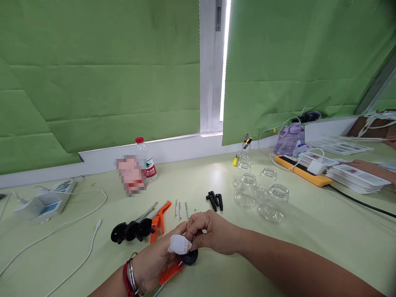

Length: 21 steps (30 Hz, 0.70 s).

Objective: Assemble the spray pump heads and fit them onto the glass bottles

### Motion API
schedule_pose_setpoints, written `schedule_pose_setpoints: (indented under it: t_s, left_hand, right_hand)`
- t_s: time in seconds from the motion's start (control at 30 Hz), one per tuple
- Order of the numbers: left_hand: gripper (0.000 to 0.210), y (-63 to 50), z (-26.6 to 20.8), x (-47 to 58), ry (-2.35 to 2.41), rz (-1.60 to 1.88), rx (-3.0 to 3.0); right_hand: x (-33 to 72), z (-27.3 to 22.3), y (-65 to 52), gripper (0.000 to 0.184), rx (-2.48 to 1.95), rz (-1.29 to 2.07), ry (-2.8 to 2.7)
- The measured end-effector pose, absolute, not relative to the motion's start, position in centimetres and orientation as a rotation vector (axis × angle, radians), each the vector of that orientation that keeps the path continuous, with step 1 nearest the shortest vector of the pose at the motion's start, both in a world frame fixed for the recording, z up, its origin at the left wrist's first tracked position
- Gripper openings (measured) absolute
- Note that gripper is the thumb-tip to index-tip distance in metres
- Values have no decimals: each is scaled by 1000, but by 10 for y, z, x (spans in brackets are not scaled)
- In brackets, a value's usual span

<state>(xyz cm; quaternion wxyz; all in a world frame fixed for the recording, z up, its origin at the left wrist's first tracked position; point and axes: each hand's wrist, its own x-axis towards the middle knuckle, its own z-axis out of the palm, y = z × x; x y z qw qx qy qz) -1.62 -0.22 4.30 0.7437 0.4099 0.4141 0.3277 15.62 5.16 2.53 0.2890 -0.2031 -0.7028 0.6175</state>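
1. Across the pale desk (225, 278), an orange handle (172, 272) with black disc (189, 259) was gripped by fingers of the left hand (154, 258).
2. The disc's upper edge was seemingly pinched by the right hand (213, 233); steady bracing seemed advisable.
3. Metal rods (180, 210) were laid beyond.

The left hand (151, 260), its thumb in a white wrapping (178, 245), grips an orange handle (171, 273) with a black disc (190, 258); the right hand (215, 232) bends over the disc. Metal rods (180, 209) lie beyond, clear jars (271, 208) far right.
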Motion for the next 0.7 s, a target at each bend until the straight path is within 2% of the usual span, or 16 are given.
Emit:
schedule_pose_setpoints:
  t_s: [0.27,0.7]
  left_hand:
    - [26,-4,45,-16,875,711,892]
    - [55,-2,42,-17,891,695,919]
  right_hand:
    - [157,18,54,13,-449,1780,-1762]
    - [157,18,54,12,-454,1796,-1788]
